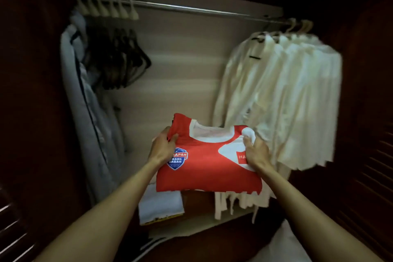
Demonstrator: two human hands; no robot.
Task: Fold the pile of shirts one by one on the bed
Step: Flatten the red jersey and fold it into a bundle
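Resting flat between both hands, a folded red shirt with a white collar is held out in front of an open wardrobe. Its left chest carries a blue shield badge, and a white arrow shape with a small red label runs toward its right edge. The left hand is clamped on the shirt's left shoulder, thumb on top and fingers curled under. The right hand grips the right side, thumb pressed on the white patch, with a bunched white sleeve just above its knuckles. Below the left forearm lies a folded white garment on the wardrobe floor. Beyond the right hand hang cream shirts, close together. Beyond the left hand hang grey clothes and dark empty hangers. A metal rail spans above, blurred.
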